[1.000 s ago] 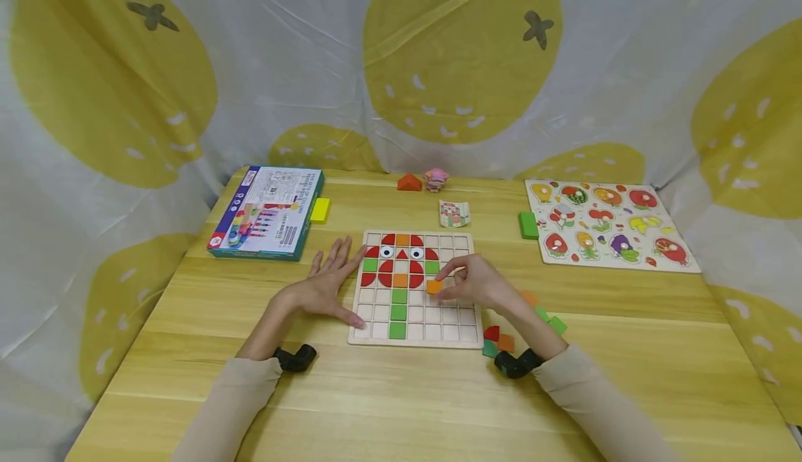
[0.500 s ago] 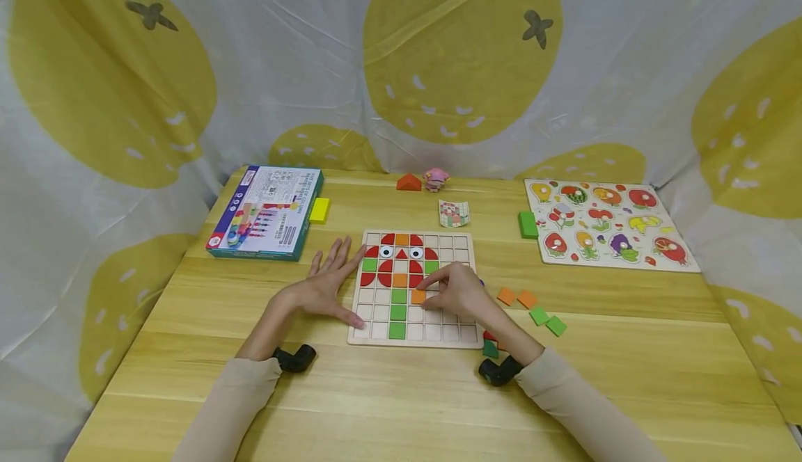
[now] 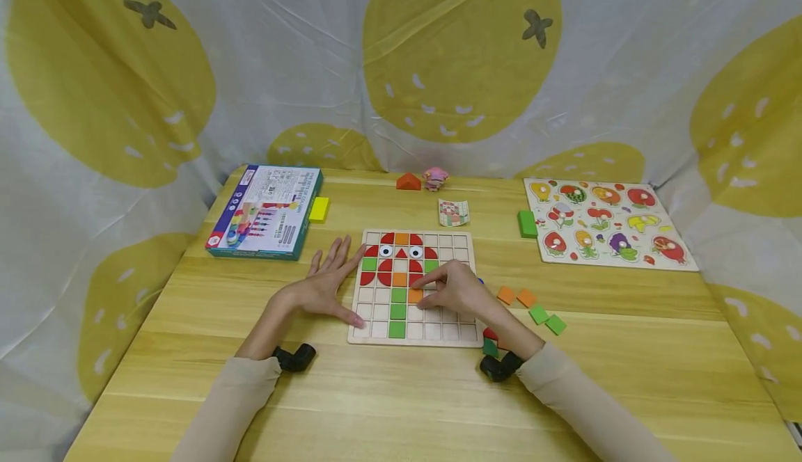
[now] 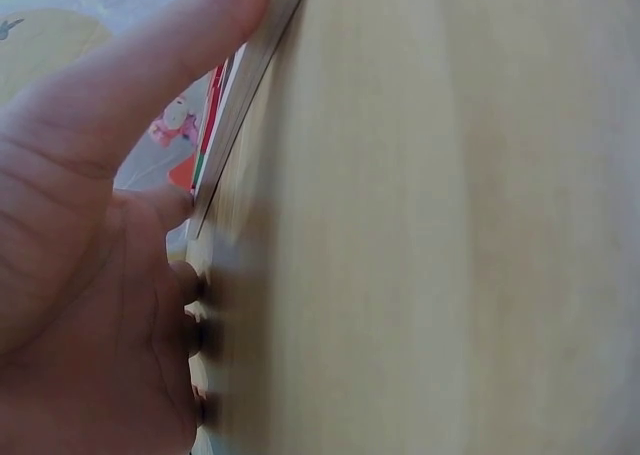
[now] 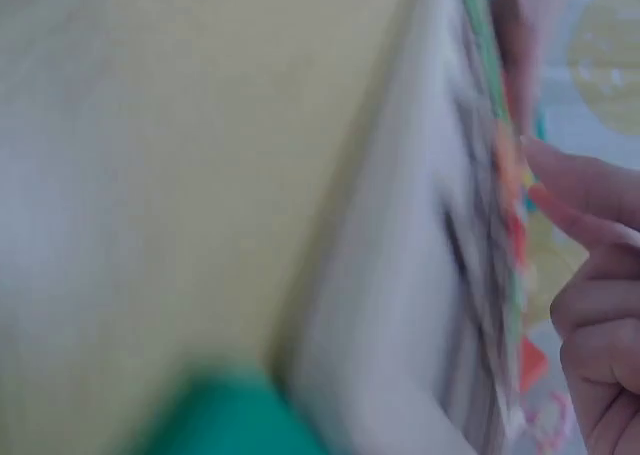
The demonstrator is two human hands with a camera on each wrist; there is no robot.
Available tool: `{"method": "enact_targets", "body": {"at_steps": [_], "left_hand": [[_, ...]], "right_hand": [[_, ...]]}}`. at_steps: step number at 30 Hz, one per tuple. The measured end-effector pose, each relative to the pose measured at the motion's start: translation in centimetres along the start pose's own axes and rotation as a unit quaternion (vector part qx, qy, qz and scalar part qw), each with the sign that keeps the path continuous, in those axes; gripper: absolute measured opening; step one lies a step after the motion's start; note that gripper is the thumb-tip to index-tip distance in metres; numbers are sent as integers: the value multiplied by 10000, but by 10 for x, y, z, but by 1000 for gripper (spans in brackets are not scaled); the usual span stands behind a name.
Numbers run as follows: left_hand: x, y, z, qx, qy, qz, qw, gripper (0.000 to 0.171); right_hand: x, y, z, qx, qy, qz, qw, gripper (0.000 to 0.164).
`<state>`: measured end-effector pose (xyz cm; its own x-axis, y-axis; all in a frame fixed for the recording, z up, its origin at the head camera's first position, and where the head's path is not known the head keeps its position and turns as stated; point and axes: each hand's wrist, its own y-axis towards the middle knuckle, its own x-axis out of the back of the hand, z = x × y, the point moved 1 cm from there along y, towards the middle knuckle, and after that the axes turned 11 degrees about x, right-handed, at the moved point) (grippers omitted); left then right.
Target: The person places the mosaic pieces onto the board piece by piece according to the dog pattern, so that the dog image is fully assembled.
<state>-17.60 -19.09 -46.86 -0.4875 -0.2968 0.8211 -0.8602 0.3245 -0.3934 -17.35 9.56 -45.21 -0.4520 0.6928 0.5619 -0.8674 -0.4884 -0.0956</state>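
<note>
A wooden grid board (image 3: pixel 432 333) lies in the middle of the table, with red curved pieces, two eye tiles and green and orange squares forming a figure. My right hand (image 3: pixel 456 289) pinches an orange square tile (image 3: pixel 415 296) between thumb and index finger, over a cell right of the green column. In the right wrist view, the same hand (image 5: pixel 600 275) is at the board's far side, its fingertips together. My left hand (image 3: pixel 322 288) rests at the board's left edge, fingers spread; the left wrist view shows its thumb (image 4: pixel 150 70) along the rim.
Loose orange (image 3: pixel 526 298) and green tiles (image 3: pixel 555 324) lie right of the board; a dark green piece (image 3: pixel 491 348) is partly under the right wrist. A pattern card (image 3: pixel 454 213), pink figurine (image 3: pixel 435 179), boxed set (image 3: pixel 266 211) and fruit puzzle (image 3: pixel 610 225) stand farther back.
My right hand has moved left and slightly toward me with the orange tile, from over the board's right part to the cell beside the green column. The left hand has stayed put.
</note>
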Motion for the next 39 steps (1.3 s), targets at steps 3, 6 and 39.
{"method": "enact_targets", "body": {"at_steps": [3,6,39], "left_hand": [[0,1,0,-53,-36,-8,10000,135],[1,1,0,-52,-26,-2,10000,136],[0,0,-1,-3,-12,6,10000,134]], "right_hand": [[21,-10,-5,10,71,-54,10000,25],[48,-27,-17,-84,19,-235,9997,26],[77,-69,-73,-679,-377,-265,9966,24]]}}
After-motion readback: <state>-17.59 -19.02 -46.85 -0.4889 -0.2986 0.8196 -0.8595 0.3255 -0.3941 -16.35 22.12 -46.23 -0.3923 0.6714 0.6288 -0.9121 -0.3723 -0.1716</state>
